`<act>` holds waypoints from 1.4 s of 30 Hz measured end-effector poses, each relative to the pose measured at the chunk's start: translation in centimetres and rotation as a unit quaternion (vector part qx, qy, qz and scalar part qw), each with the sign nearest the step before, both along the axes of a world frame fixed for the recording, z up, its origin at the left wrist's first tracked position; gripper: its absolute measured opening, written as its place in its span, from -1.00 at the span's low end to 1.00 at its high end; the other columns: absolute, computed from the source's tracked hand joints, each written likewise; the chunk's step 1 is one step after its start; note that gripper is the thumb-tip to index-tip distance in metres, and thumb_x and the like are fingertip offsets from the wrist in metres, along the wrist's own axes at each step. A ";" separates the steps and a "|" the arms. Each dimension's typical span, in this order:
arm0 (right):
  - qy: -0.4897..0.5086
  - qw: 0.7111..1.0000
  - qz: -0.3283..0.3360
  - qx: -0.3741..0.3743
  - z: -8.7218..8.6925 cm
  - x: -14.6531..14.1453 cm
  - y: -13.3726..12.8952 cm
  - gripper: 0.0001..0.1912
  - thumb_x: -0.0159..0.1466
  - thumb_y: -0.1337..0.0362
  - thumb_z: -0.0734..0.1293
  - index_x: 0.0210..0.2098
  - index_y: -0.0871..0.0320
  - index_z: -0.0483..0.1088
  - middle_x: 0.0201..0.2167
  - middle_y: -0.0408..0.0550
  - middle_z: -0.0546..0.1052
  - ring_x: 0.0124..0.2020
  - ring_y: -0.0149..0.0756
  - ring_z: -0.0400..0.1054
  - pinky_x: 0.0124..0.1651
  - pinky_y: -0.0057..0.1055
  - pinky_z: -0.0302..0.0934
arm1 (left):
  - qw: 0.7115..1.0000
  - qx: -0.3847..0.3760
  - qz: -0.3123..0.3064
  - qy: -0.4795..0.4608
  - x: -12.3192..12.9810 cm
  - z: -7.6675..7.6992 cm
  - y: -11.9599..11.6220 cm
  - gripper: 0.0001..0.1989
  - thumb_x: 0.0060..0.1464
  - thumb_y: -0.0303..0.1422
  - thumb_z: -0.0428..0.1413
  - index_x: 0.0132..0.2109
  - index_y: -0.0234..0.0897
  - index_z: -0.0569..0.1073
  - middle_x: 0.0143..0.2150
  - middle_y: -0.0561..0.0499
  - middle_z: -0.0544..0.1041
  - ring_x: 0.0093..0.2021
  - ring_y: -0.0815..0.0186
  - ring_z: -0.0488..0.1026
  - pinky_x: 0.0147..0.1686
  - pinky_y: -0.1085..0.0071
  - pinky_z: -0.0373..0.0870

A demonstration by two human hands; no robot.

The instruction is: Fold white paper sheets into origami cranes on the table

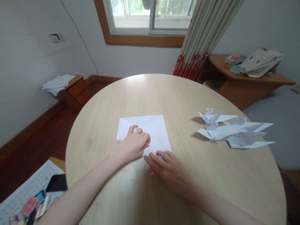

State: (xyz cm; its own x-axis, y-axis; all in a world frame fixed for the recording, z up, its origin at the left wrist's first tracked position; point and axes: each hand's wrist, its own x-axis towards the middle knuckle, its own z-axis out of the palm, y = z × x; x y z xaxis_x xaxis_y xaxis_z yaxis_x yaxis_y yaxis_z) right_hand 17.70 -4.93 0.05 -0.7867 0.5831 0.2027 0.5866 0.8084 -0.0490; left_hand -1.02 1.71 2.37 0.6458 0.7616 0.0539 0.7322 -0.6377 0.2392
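White creased paper [157,134] lies under left hand [135,141] and right hand [168,169]; whether either grip pinches, I cannot tell

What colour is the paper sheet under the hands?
The paper sheet is white; see the head view.

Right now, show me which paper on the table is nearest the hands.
The flat sheet under the left hand and right hand; the folded figures sit farther right.

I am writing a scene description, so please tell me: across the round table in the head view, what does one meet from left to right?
Left hand, right hand, folded paper figures. The white paper overlaps both hands, so I leave it out.
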 end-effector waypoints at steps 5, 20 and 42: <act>0.009 1.000 0.015 -0.007 0.3 0.3 0.3 -0.66 0.33 0.34 0.26 0.08 0.28 0.27 -0.08 0.08 0.47 -0.16 -0.16 0.32 -0.23 -0.22 0.28 | 1.000 -0.007 -0.013 -0.009 -0.2 0.0 0.1 -0.92 0.20 -0.48 0.03 -0.27 -0.27 0.39 -0.30 0.03 0.55 -0.14 0.23 0.41 0.15 0.09 -0.02; 0.052 0.997 0.029 -0.047 1.6 2.0 0.1 -0.81 0.35 0.40 0.19 -0.15 0.28 0.43 -0.17 0.12 0.51 -0.16 -0.16 0.40 -0.21 -0.23 0.40 | 1.000 -0.006 -0.016 -0.017 -0.3 0.0 0.1 -0.92 0.21 -0.46 0.03 -0.27 -0.26 0.38 -0.31 0.04 0.54 -0.15 0.23 0.39 0.15 0.10 -0.02; -0.006 1.000 -0.014 0.002 2.4 4.2 -1.3 -0.81 0.31 0.39 0.22 -0.26 0.24 0.48 -0.23 0.09 0.53 -0.20 -0.21 0.41 -0.23 -0.33 0.41 | 1.000 0.007 -0.014 0.012 0.3 0.1 -0.6 -0.71 0.10 -0.16 0.20 -0.26 -0.28 0.35 -0.31 0.04 0.49 -0.14 0.19 0.40 0.17 0.03 -0.05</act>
State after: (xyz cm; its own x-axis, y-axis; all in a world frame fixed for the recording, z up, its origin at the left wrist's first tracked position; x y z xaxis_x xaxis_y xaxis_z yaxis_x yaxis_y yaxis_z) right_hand 21.94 -6.22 2.48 -0.7725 0.6042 0.1955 0.6096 0.7918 -0.0383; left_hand -0.67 1.16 2.47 0.6684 0.7422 0.0488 0.7193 -0.6618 0.2115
